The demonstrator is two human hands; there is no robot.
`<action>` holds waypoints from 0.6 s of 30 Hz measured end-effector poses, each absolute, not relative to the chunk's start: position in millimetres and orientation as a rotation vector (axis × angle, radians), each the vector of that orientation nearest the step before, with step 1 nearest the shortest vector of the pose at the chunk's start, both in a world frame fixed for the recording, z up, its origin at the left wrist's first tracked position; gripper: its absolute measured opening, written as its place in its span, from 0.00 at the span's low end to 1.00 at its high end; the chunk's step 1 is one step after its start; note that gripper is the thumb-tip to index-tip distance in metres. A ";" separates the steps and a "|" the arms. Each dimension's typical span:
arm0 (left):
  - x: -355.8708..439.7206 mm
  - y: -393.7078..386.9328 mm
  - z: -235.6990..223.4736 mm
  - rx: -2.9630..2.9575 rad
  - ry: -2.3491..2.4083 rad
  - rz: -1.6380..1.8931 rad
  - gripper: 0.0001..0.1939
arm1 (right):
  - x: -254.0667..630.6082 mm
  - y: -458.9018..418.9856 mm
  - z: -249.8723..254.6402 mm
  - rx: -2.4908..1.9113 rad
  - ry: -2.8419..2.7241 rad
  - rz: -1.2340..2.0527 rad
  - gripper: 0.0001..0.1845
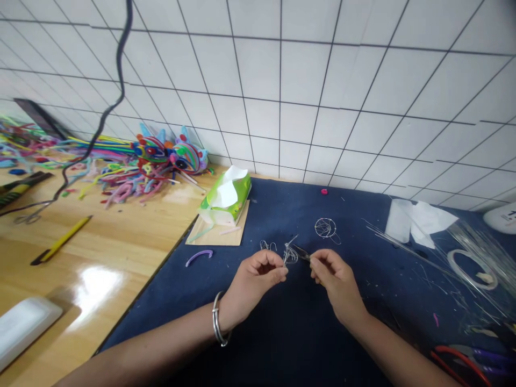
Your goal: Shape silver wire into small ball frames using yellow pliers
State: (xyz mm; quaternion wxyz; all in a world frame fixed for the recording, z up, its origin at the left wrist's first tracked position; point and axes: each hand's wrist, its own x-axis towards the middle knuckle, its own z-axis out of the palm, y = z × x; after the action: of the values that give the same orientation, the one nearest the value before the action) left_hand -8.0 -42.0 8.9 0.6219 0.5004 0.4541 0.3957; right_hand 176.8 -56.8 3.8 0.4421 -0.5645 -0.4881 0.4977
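Observation:
My left hand [258,277], with a silver bangle at the wrist, is closed in a pinch on a small piece of bent silver wire [291,253]. The wire has loops and a loose end pointing up to the right. My right hand [334,279] pinches a small dark pointed metal tool [302,251], whose tip is close to the wire piece; whether they touch I cannot tell. More curled wire [266,245] lies just behind my left fingers. Farther back, a round wire form [325,228] with thin strands inside rests on the dark blue mat [173,317].
A green tissue pack [226,199] sits on cardboard [237,235], near a purple curved strip [199,257]. At right are straight wires [475,247], a wire coil [453,263] and red-handled tools [451,352]. Pipe cleaners [124,183] and a yellow cutter knife [64,238] lie left.

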 end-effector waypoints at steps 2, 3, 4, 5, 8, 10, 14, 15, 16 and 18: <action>-8.4 -42.6 7.7 1.222 1.063 0.915 0.07 | 172.7 -59.5 6.3 -1.383 -1.222 1.391 0.13; -8.2 -43.1 6.8 1.262 1.073 0.916 0.06 | 170.2 -61.2 7.9 -1.358 -1.205 1.472 0.15; -7.8 -43.8 5.9 1.306 1.085 0.918 0.06 | 167.6 -63.1 9.6 -1.321 -1.173 1.550 0.16; -7.1 -44.6 5.3 1.361 1.097 0.917 0.05 | 165.3 -64.9 11.2 -1.276 -1.135 1.607 0.18; -3.8 -47.6 6.2 1.570 1.094 0.890 0.03 | 160.9 -69.3 13.9 -1.181 -1.050 1.679 0.22; -1.8 -50.1 9.0 1.691 1.046 0.849 0.03 | 160.6 -70.3 13.7 -1.184 -1.026 1.674 0.22; -2.2 -54.6 13.1 1.808 0.943 0.790 0.06 | 163.2 -68.4 12.7 -1.190 -1.004 1.688 0.19; -3.5 -55.0 13.0 1.828 0.941 0.805 0.06 | 164.2 -67.6 12.9 -1.174 -0.993 1.700 0.18; -5.1 -55.0 12.7 1.842 0.956 0.848 0.06 | 165.1 -66.9 13.4 -1.154 -0.978 1.714 0.18; -8.8 -53.2 11.7 1.834 1.035 0.984 0.06 | 166.9 -65.6 14.6 -1.119 -0.944 1.750 0.17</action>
State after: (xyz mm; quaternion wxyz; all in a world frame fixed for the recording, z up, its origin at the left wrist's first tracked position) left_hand -8.8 -53.2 11.7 0.3974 0.7240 0.4085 0.3885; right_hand 166.9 -65.6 14.6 0.4171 -0.4458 -0.3760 0.6971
